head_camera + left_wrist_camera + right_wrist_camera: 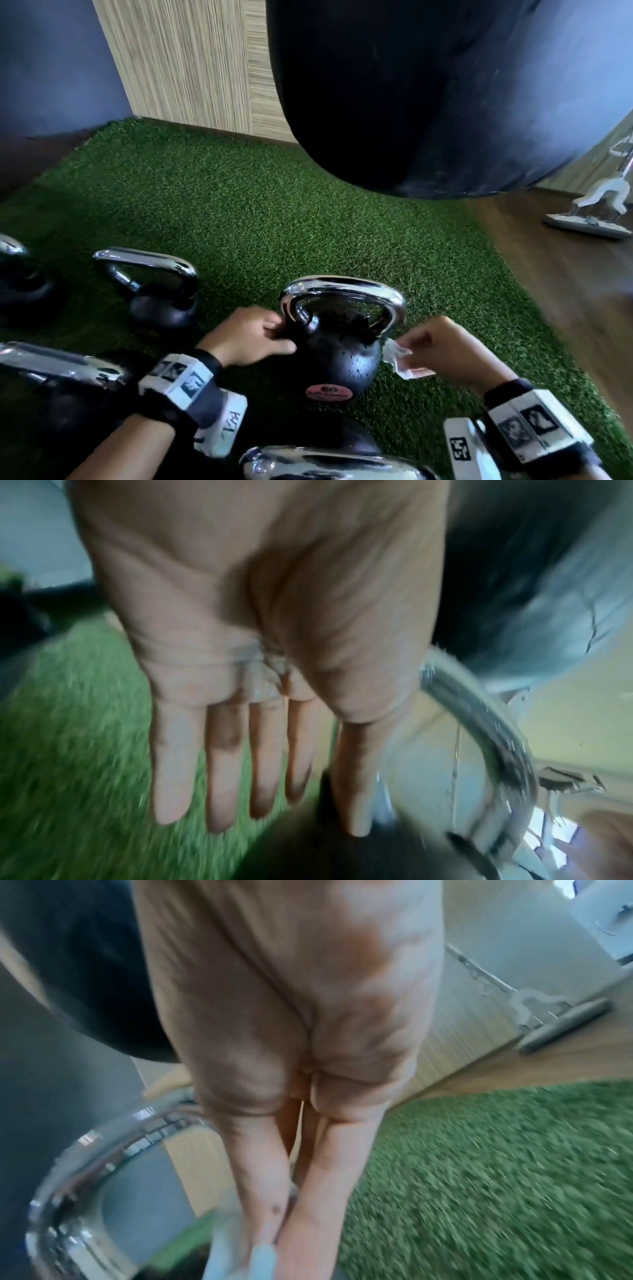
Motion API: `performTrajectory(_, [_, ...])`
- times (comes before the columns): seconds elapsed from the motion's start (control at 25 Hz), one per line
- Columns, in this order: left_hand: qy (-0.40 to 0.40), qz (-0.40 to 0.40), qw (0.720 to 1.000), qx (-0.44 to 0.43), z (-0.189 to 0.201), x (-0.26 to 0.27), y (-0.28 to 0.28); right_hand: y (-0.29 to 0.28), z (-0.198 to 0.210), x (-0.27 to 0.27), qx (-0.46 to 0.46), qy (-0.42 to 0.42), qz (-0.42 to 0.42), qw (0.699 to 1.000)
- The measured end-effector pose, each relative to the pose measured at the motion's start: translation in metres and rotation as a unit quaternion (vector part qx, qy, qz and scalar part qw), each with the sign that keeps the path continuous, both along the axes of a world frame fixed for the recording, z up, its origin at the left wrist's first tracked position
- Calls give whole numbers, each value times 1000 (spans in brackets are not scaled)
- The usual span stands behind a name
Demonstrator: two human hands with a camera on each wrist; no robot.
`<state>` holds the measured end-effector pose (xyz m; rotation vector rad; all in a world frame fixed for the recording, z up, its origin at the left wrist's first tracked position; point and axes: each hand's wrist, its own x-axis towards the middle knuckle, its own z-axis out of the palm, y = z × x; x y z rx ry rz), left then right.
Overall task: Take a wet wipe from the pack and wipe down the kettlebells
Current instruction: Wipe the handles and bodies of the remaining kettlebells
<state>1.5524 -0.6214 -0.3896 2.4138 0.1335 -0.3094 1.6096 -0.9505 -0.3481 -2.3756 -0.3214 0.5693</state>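
Note:
A black kettlebell point(342, 356) with a chrome handle point(346, 287) stands on green turf in front of me, its body speckled with wet spots. My left hand point(253, 337) rests against its left side; in the left wrist view the left hand point(260, 813) has straight fingers, with the thumb beside the handle point(496, 737). My right hand point(442, 349) pinches a crumpled white wet wipe point(397, 358) at the kettlebell's right side. The right wrist view is blurred and shows the wipe point(236, 1245) between the fingertips. The pack is not in view.
Other chrome-handled kettlebells stand at the left point(154, 291), far left point(20, 274), near left point(68, 377) and bottom point(325, 462). A black punching bag point(411, 102) hangs ahead. A flat mop point(596, 212) stands on the wooden floor point(565, 274) at the right.

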Motion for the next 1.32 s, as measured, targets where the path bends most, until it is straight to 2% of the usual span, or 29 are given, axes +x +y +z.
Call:
performTrajectory(0.04, [-33, 29, 999, 10, 14, -1, 12, -2, 18, -5, -15, 1, 23, 1000])
performTrajectory(0.12, [-146, 87, 985, -32, 43, -5, 27, 1, 54, -15, -1, -14, 54, 998])
performTrajectory(0.2, [-214, 69, 963, -145, 75, -10, 21, 14, 86, -24, 60, -34, 59, 996])
performTrajectory(0.32, [-171, -8, 943, -284, 111, -16, -10, 39, 113, -30, 151, -87, 68, 982])
performTrajectory(0.4, [-132, -22, 932, -338, 123, -17, -23, 54, 118, -33, 191, -125, 77, 971])
performTrajectory(0.52, [-100, -40, 918, -381, 119, -15, -30, 70, 113, -34, 184, -212, 74, 957])
performTrajectory(0.68, [-51, 6, 882, -468, 106, -11, -32, 85, 102, -29, 214, -294, 66, 929])
performTrajectory(0.8, [-47, 42, 863, -502, 103, -6, -35, 89, 94, -24, 157, -371, 91, 911])
performTrajectory(0.88, [-56, 34, 870, -489, 104, -2, -38, 88, 90, -21, 151, -385, 85, 907])
performTrajectory(0.96, [-80, 12, 890, -449, 107, -1, -39, 82, 87, -19, 155, -372, 88, 911])
performTrajectory(1.04, [-161, -9, 925, -345, 111, -2, -37, 68, 82, -10, 129, -357, 101, 920])
performTrajectory(1.12, [-274, -12, 934, -229, 112, -3, -36, 49, 67, 4, 106, -330, 56, 936])
performTrajectory(1.2, [-364, -33, 921, -135, 103, 0, -38, 28, 41, 18, 101, -225, -51, 968])
performTrajectory(1.24, [-392, -50, 914, -91, 95, 2, -41, 21, 23, 23, 78, -162, -70, 981])
performTrajectory(1.32, [-408, -54, 910, -39, 81, 8, -49, 14, -12, 30, 71, -39, -30, 996])
